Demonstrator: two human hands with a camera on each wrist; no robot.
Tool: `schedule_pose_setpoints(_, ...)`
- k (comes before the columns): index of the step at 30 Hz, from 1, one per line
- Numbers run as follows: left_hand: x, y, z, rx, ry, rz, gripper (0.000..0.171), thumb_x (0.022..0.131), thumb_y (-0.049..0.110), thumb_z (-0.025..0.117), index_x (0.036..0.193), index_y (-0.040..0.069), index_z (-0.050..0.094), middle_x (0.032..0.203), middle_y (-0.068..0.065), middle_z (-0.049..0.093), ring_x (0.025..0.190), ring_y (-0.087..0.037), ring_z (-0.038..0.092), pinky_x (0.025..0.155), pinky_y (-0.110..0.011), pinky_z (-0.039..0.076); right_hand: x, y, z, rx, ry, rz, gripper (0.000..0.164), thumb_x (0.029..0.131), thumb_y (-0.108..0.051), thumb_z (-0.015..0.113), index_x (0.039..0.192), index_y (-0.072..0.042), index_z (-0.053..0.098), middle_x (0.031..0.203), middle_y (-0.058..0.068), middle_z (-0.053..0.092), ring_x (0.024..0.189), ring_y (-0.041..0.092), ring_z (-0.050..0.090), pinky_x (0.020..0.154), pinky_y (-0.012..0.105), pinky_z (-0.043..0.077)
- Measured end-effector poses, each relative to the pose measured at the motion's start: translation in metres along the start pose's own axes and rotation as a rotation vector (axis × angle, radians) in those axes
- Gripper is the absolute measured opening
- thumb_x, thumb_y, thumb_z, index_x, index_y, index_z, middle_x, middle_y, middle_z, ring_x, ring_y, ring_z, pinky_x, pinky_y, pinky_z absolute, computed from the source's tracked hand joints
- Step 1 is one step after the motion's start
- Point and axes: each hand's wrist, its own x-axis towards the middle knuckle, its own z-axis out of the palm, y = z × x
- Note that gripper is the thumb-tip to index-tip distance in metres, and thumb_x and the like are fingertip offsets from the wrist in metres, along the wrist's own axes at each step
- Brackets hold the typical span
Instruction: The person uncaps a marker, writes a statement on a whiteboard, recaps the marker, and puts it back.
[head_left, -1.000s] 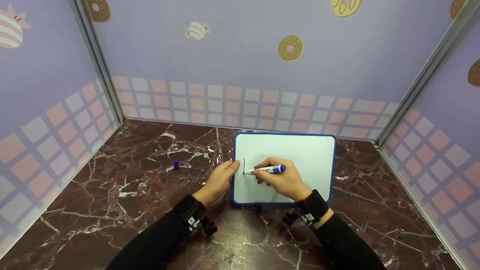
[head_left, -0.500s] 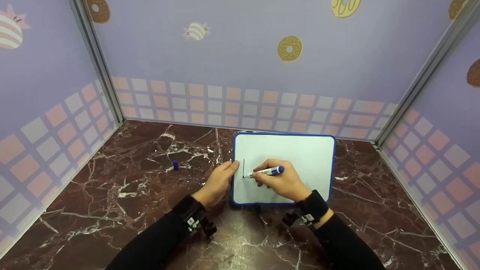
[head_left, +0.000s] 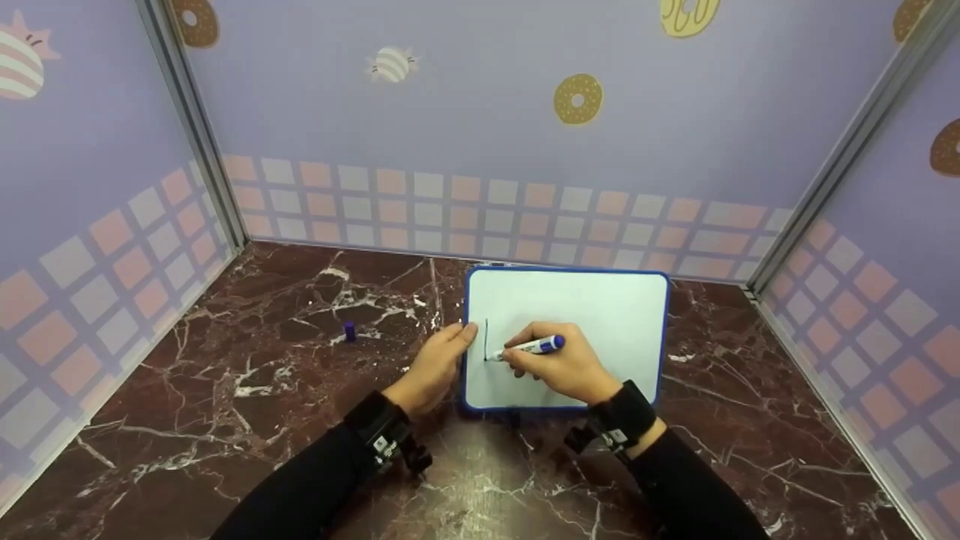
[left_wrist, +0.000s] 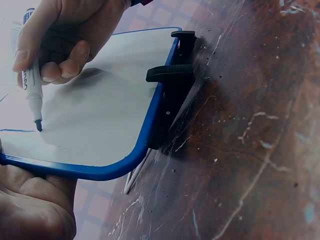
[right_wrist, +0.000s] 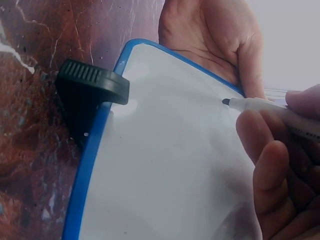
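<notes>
A whiteboard (head_left: pixel 592 304) with a blue frame leans back on a black stand, whose ridged clips (left_wrist: pixel 170 74) hook over the board's lower edge. My left hand (head_left: pixel 433 367) holds the board's left edge, thumb at the front of the frame and fingers behind, mostly hidden. Between thumb and fingers, my right hand (head_left: pixel 564 361) pinches a white marker (head_left: pixel 546 344) with a blue end. In the left wrist view the marker's dark tip (left_wrist: pixel 38 125) meets the board at the end of a thin blue line (left_wrist: pixel 17 130). That line runs vertically near the board's left side in the head view.
A small purple-blue marker cap (head_left: pixel 350 331) stands on the dark red marbled table (head_left: pixel 262 450), left of the board. Patterned lilac walls (head_left: pixel 465 112) enclose the table at the back and both sides. Small white specks lie around the cap.
The marker tip has moved down the board with my right hand, and the blue line has grown longer downward. My left hand keeps its hold on the board's edge.
</notes>
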Motion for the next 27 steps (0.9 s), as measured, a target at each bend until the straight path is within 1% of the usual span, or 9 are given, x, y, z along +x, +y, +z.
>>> schedule_pose_setpoints(6,0.0008,0.0004,0.0003,0.011,0.016,-0.008,0.043,0.121,0.032,0.048,0.132,-0.009,0.058,0.110,-0.014,0.078,0.097,-0.025,0.077,0.084,-0.042,0.067,0.0006,0.0005,-0.0003,-0.025,0.000,-0.021,0.005,0.102,-0.010,0.083,0.104,-0.005,0.084,0.081,0.002,0.080,0.066,0.039,0.074,0.053,0.021,0.053)
schedule_pose_setpoints(9,0.0011,0.0001,0.0001,0.019,0.018,-0.008,0.043,0.121,0.032,0.048,0.132,-0.009,0.058,0.110,-0.015,0.078,0.097,-0.025,0.077,0.085,-0.042,0.067,0.0003,-0.0004,-0.0003,-0.025,0.003,-0.016,0.006,0.103,-0.011,0.083,0.104,-0.006,0.084,0.081,0.003,0.081,0.067,0.038,0.075,0.054,0.021,0.054)
schedule_pose_setpoints(15,0.0021,-0.0006,-0.0001,0.025,-0.007,0.001,0.047,0.122,0.031,0.047,0.139,-0.011,0.056,0.114,-0.016,0.077,0.102,-0.025,0.076,0.089,-0.041,0.066,-0.0006,-0.0011,-0.0021,0.005,0.035,-0.005,0.007,0.104,-0.013,0.082,0.105,-0.006,0.084,0.082,0.007,0.081,0.069,0.037,0.075,0.055,0.022,0.054)
schedule_pose_setpoints(19,0.0017,-0.0004,-0.0002,0.028,-0.007,0.003,0.047,0.122,0.031,0.046,0.140,-0.011,0.056,0.116,-0.016,0.077,0.104,-0.024,0.076,0.090,-0.040,0.066,0.0000,-0.0004,-0.0024,0.011,0.071,-0.027,0.009,0.104,-0.012,0.082,0.107,-0.004,0.084,0.083,0.008,0.081,0.071,0.029,0.076,0.057,0.022,0.055)
schedule_pose_setpoints(22,0.0011,0.0000,0.0002,0.020,-0.010,-0.003,0.044,0.122,0.031,0.045,0.136,-0.009,0.057,0.115,-0.016,0.077,0.102,-0.024,0.076,0.089,-0.040,0.066,0.0003,0.0006,-0.0018,0.002,0.105,-0.046,0.010,0.104,-0.012,0.083,0.108,-0.003,0.083,0.084,0.007,0.081,0.072,0.023,0.077,0.058,0.022,0.056)
schedule_pose_setpoints(27,0.0008,-0.0001,0.0006,0.003,-0.008,-0.009,0.039,0.122,0.032,0.045,0.125,-0.005,0.058,0.108,-0.014,0.077,0.096,-0.024,0.076,0.084,-0.040,0.066,0.0006,0.0017,-0.0010,-0.007,0.143,-0.051,0.010,0.103,-0.012,0.083,0.110,-0.004,0.084,0.083,0.007,0.081,0.072,0.030,0.077,0.059,0.023,0.058)
